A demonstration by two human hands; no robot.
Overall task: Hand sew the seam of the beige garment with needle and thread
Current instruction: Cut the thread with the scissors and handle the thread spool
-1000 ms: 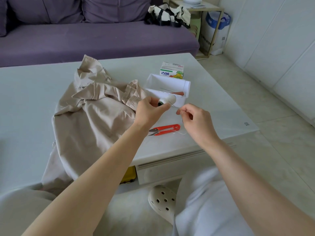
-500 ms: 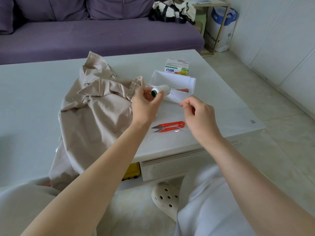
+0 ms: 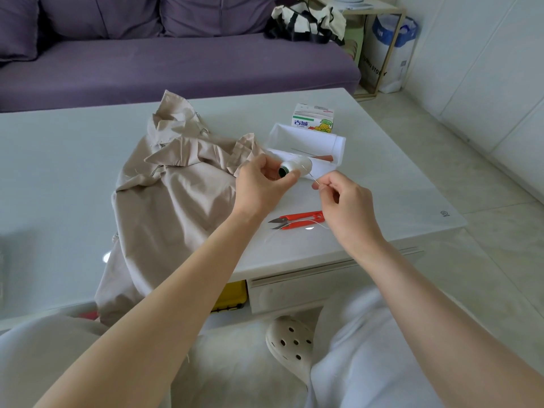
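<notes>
The right hand's (image 3: 347, 204) thumb and forefinger tips (image 3: 322, 187) are pressed together in a narrow pinch on a thin needle (image 3: 311, 176), which slants up towards the spool; its other fingers are curled into the palm. Just beside it, the left hand (image 3: 262, 187) has its thumb and fingers curled round a spool of white thread (image 3: 297, 166), held on its side with the dark green end facing the camera. Any strand running from spool to needle is too fine to make out. A faint pale thread (image 3: 269, 238) lies on the tabletop near the red snips (image 3: 297, 219), below the hands. The beige garment (image 3: 176, 201) lies crumpled on the white table (image 3: 59, 172) to the left of the hands, its lower part hanging over the near edge; which seam is meant cannot be told. Behind the spool stands an open white box (image 3: 335, 142) with a red-handled tool (image 3: 323, 158) half hidden in it, and behind that a small carton (image 3: 313, 119) printed with a pineapple. Under the table a yellow object (image 3: 232, 295) is mostly hidden. A white clog (image 3: 290, 346) shows between the knees. Beyond the table a purple sofa (image 3: 176, 63) carries a black-and-white bag (image 3: 306, 22); the floor (image 3: 485, 260) is pale tile.
</notes>
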